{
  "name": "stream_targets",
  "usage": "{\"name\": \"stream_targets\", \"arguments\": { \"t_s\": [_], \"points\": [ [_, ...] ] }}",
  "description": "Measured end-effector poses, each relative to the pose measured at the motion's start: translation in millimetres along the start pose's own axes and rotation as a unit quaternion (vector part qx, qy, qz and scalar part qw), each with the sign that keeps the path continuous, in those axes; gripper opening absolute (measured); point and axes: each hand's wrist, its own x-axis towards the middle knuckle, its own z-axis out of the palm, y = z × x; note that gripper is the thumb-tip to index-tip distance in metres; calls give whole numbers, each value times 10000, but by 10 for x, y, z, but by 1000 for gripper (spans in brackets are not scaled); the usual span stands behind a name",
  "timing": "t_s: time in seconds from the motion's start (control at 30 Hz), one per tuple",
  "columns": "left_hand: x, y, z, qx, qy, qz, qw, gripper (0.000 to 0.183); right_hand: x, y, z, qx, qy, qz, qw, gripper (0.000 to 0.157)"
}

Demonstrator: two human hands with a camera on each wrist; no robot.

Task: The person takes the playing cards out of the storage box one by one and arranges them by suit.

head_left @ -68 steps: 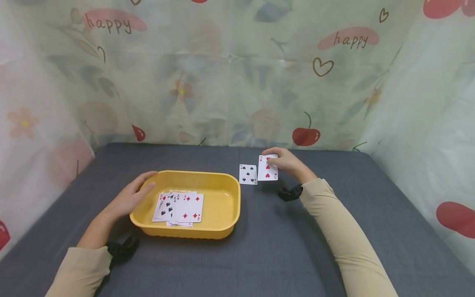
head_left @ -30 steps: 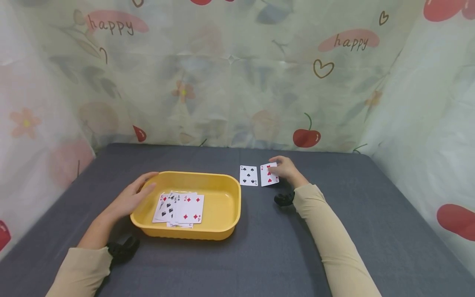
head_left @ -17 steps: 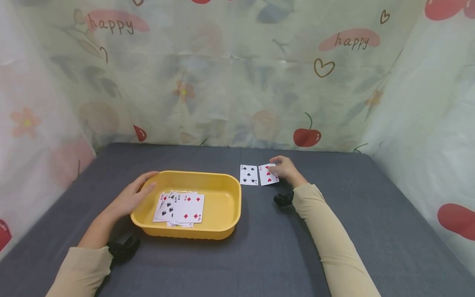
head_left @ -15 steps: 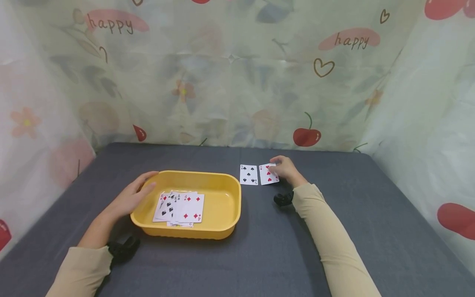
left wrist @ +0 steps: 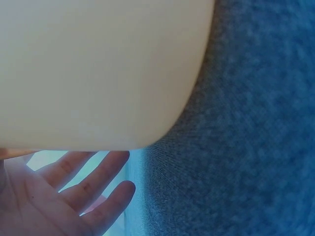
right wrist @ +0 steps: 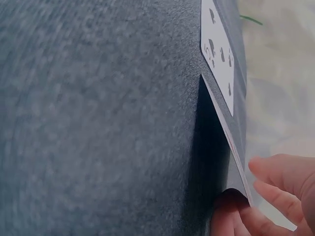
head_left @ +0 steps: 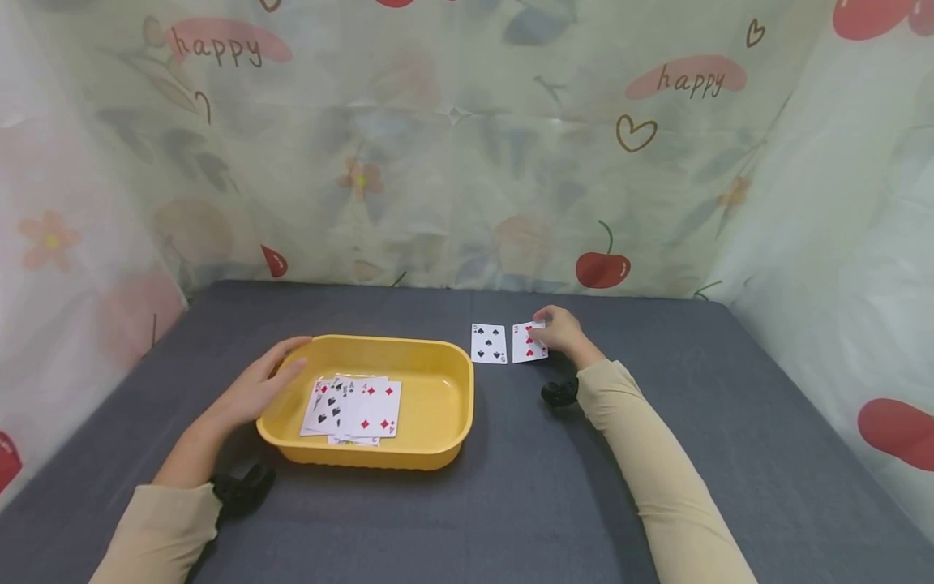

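Observation:
My right hand (head_left: 563,332) pinches a three of hearts (head_left: 529,349) at its right side, beyond the tray's right end. In the right wrist view this playing card (right wrist: 224,129) slants, its far edge down at the cloth and its gripped side raised. Just left of it a five of spades (head_left: 488,344) lies face up. My left hand (head_left: 255,388) rests at the left end of a yellow plastic tray (head_left: 438,405), thumb reaching over the rim. Its fingers (left wrist: 87,191) are spread and fairly straight behind the tray wall in the left wrist view, their tips partly hidden.
Inside the tray a loose overlapping pile of playing cards (head_left: 372,410) lies face up, a four of diamonds on top. Dark grey cloth (head_left: 511,503) covers the table. Printed curtains (head_left: 452,203) stand behind and at both sides. Each wrist wears a black band (head_left: 560,393).
My right hand has brought the three of hearts down and slightly nearer, beside the five of spades, then shifted it a little left and back right. My left hand and the tray stay put.

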Motion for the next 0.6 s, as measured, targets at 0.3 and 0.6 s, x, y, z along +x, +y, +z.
{"name": "stream_targets", "arguments": {
  "t_s": [0.3,0.6],
  "points": [
    [-13,19,-1,-2,6,7,10000,58,-9,5,-22,-308,-4,19,9995,39],
    [-14,7,1,26,15,34,10000,58,-117,-149,-83,562,-351,-126,9977,43]
  ]
}}
